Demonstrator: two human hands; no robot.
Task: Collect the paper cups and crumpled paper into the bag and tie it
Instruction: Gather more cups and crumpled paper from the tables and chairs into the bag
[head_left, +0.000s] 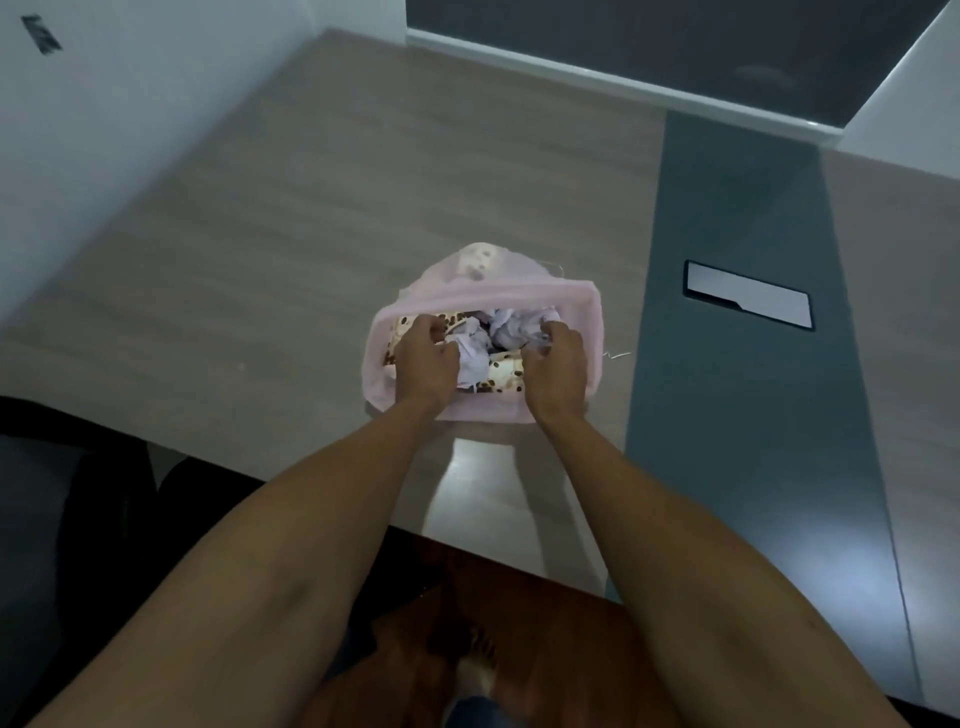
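A thin pink plastic bag (589, 332) stands open-mouthed on the wooden table near its front edge. Inside it lie crumpled white paper (498, 330) and paper cups (501, 375) printed with brown spots. My left hand (423, 358) is curled over the bag's left side, fingers closed on its rim. My right hand (556, 364) is closed on the rim at the right side. Both hands sit over the bag's mouth, and the exact grip under the fingers is hidden.
The table (311, 249) has a dark grey strip (727, 364) on the right with a rectangular cable hatch (748, 301). A white wall (104, 130) borders the left. A dark chair (78, 493) sits at lower left, and reddish wooden floor (519, 597) shows below the table edge.
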